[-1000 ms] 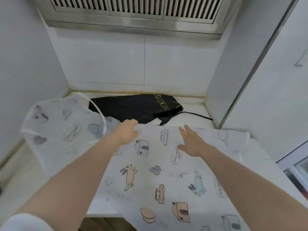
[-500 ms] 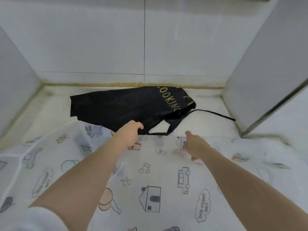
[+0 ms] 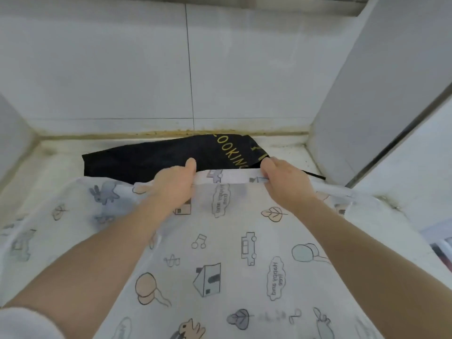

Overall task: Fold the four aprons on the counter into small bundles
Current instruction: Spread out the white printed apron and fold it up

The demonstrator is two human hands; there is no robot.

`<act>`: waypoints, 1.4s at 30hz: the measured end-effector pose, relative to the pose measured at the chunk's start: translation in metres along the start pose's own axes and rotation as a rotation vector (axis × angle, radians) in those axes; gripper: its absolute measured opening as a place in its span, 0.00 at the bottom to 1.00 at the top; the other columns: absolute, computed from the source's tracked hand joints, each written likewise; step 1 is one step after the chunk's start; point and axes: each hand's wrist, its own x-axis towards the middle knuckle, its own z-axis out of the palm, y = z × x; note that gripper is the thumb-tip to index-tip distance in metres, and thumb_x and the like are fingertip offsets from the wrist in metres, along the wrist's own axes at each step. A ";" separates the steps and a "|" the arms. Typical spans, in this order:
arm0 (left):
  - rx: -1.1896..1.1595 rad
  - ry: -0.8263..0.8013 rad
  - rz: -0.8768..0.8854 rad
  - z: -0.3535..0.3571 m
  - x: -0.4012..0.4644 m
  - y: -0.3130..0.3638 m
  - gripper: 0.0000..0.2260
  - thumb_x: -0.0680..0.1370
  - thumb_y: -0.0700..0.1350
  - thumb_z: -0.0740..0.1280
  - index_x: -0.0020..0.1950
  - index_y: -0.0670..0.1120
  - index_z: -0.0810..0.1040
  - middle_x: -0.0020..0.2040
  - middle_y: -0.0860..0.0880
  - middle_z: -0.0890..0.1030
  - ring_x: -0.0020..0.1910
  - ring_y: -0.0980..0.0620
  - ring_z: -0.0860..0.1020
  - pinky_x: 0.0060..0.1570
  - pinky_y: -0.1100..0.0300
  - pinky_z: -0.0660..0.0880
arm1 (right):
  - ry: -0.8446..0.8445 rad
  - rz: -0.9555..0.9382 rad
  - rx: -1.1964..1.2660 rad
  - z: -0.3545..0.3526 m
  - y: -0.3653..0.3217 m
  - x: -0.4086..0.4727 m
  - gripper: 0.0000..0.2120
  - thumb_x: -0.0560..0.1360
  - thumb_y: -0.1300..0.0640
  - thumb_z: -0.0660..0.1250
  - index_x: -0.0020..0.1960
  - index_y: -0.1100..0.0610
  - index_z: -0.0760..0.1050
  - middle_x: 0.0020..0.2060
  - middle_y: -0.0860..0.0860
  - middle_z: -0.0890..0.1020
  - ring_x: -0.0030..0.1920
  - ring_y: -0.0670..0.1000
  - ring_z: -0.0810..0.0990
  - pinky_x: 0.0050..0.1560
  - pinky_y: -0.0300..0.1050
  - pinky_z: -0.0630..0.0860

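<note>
White printed apron [image 3: 220, 265] now lies spread toward you from the far hem your left hand [image 3: 171, 187] and right hand [image 3: 283, 184] have just pinched, black apron [image 3: 156, 160] beyond, so folding can start.

A: What sort of place?
B: Home kitchen nook. White tiled wall [image 3: 137, 69], pale counter [image 3: 61, 165] with grimy, yellowed sealant at the back joint.
A: Anything else?
B: Black apron [image 3: 151, 157] printed "COOKING" in yellow, lying on the counter
</note>
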 end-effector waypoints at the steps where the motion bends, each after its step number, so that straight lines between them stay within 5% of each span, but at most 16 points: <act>1: 0.057 0.069 -0.021 -0.004 -0.002 0.002 0.14 0.77 0.43 0.63 0.58 0.47 0.60 0.35 0.50 0.72 0.33 0.52 0.73 0.30 0.58 0.69 | -0.052 -0.047 0.012 -0.004 0.001 -0.002 0.07 0.77 0.56 0.60 0.52 0.55 0.64 0.47 0.48 0.71 0.48 0.53 0.73 0.44 0.48 0.71; 6: 0.119 0.120 0.057 -0.012 -0.024 0.009 0.16 0.78 0.43 0.61 0.63 0.48 0.58 0.33 0.52 0.68 0.32 0.54 0.70 0.32 0.60 0.68 | -0.540 0.274 0.737 -0.009 0.006 -0.010 0.16 0.78 0.41 0.58 0.50 0.54 0.72 0.47 0.51 0.78 0.39 0.51 0.76 0.42 0.43 0.74; 8: 0.145 0.051 0.121 -0.011 -0.033 0.013 0.13 0.78 0.43 0.60 0.60 0.48 0.61 0.35 0.53 0.69 0.34 0.53 0.72 0.34 0.59 0.69 | -0.535 0.324 0.463 0.006 0.009 -0.004 0.20 0.78 0.41 0.56 0.58 0.56 0.72 0.52 0.53 0.79 0.44 0.54 0.78 0.48 0.45 0.75; 10: 0.234 0.133 0.219 -0.001 -0.039 0.014 0.13 0.75 0.43 0.66 0.55 0.46 0.66 0.37 0.52 0.72 0.34 0.52 0.74 0.31 0.59 0.66 | -0.540 0.232 0.093 0.028 0.007 -0.004 0.25 0.79 0.41 0.56 0.69 0.55 0.67 0.64 0.55 0.72 0.62 0.56 0.73 0.63 0.48 0.69; 13: 0.281 0.302 0.332 0.011 -0.045 0.006 0.18 0.58 0.41 0.78 0.41 0.45 0.73 0.30 0.51 0.71 0.24 0.51 0.74 0.23 0.62 0.62 | -0.738 0.262 0.333 0.053 -0.008 -0.013 0.31 0.76 0.36 0.54 0.73 0.52 0.62 0.71 0.52 0.66 0.70 0.56 0.64 0.71 0.53 0.59; 16: 0.207 0.336 0.388 0.021 -0.050 -0.005 0.18 0.55 0.36 0.77 0.39 0.43 0.74 0.30 0.48 0.72 0.23 0.49 0.72 0.21 0.62 0.61 | -0.807 0.480 0.855 0.055 -0.028 -0.017 0.36 0.67 0.24 0.51 0.62 0.47 0.74 0.63 0.48 0.75 0.64 0.51 0.71 0.69 0.50 0.59; 20: 0.127 -0.109 0.219 0.021 -0.053 -0.009 0.07 0.75 0.39 0.63 0.52 0.47 0.70 0.47 0.50 0.73 0.46 0.48 0.75 0.37 0.58 0.66 | -0.637 0.346 1.085 0.033 -0.035 -0.008 0.09 0.76 0.48 0.66 0.41 0.53 0.74 0.39 0.45 0.75 0.43 0.45 0.74 0.51 0.40 0.66; 23: -0.194 -0.469 0.165 0.012 -0.044 -0.020 0.05 0.76 0.46 0.65 0.51 0.51 0.73 0.45 0.55 0.72 0.47 0.53 0.72 0.42 0.61 0.68 | -0.289 0.037 0.831 0.014 -0.036 0.012 0.17 0.73 0.60 0.69 0.30 0.54 0.65 0.31 0.49 0.69 0.33 0.46 0.67 0.37 0.39 0.62; 27: -0.489 0.093 0.223 -0.029 -0.022 -0.013 0.24 0.72 0.36 0.65 0.66 0.50 0.68 0.65 0.50 0.67 0.67 0.49 0.63 0.65 0.55 0.62 | -0.084 -0.381 0.408 -0.013 -0.054 0.032 0.03 0.73 0.62 0.66 0.42 0.60 0.79 0.33 0.50 0.78 0.36 0.49 0.74 0.42 0.46 0.72; 29: -0.438 0.067 0.405 -0.051 -0.015 -0.004 0.28 0.72 0.39 0.65 0.70 0.51 0.64 0.71 0.51 0.60 0.71 0.52 0.54 0.69 0.52 0.53 | -0.052 -0.479 0.339 -0.027 -0.065 0.033 0.04 0.73 0.60 0.67 0.46 0.58 0.79 0.34 0.51 0.79 0.36 0.51 0.73 0.42 0.49 0.72; 32: -0.224 -0.139 0.480 -0.064 -0.008 -0.009 0.15 0.70 0.43 0.65 0.56 0.51 0.74 0.61 0.52 0.71 0.65 0.51 0.62 0.66 0.52 0.59 | -0.075 -0.422 0.244 -0.044 -0.068 0.034 0.10 0.73 0.53 0.69 0.54 0.53 0.78 0.33 0.45 0.75 0.37 0.49 0.70 0.42 0.43 0.66; 33: -0.157 -0.182 0.454 -0.066 -0.004 -0.015 0.07 0.69 0.42 0.66 0.45 0.51 0.75 0.50 0.52 0.74 0.56 0.52 0.68 0.58 0.55 0.64 | -0.108 -0.369 0.219 -0.048 -0.064 0.035 0.13 0.73 0.50 0.70 0.55 0.53 0.76 0.32 0.43 0.73 0.38 0.49 0.70 0.41 0.43 0.66; 35: 0.035 -0.205 0.403 -0.066 0.000 -0.030 0.11 0.71 0.45 0.66 0.31 0.53 0.67 0.34 0.54 0.69 0.38 0.55 0.68 0.50 0.57 0.65 | -0.261 -0.237 0.170 -0.052 -0.054 0.035 0.19 0.70 0.45 0.72 0.54 0.53 0.71 0.36 0.46 0.73 0.41 0.51 0.72 0.43 0.47 0.71; 38: 0.378 -0.087 0.318 -0.063 0.007 -0.054 0.09 0.76 0.54 0.61 0.37 0.53 0.73 0.39 0.54 0.75 0.48 0.53 0.72 0.67 0.52 0.56 | -0.466 -0.157 -0.065 -0.053 -0.043 0.033 0.12 0.73 0.50 0.69 0.44 0.52 0.66 0.38 0.47 0.72 0.44 0.52 0.74 0.45 0.48 0.73; 40: 0.517 -0.030 0.225 -0.063 0.013 -0.064 0.12 0.78 0.56 0.59 0.46 0.52 0.78 0.43 0.52 0.78 0.53 0.51 0.74 0.71 0.51 0.52 | -0.387 -0.101 -0.225 -0.052 -0.035 0.037 0.05 0.76 0.60 0.61 0.45 0.53 0.66 0.35 0.48 0.69 0.41 0.53 0.74 0.39 0.47 0.74; 42: 0.504 0.097 0.128 -0.064 0.019 -0.067 0.10 0.80 0.51 0.59 0.49 0.49 0.78 0.44 0.51 0.80 0.50 0.49 0.76 0.66 0.54 0.59 | -0.210 0.032 -0.330 -0.050 -0.028 0.043 0.15 0.71 0.69 0.60 0.52 0.53 0.65 0.32 0.49 0.65 0.33 0.54 0.71 0.29 0.43 0.68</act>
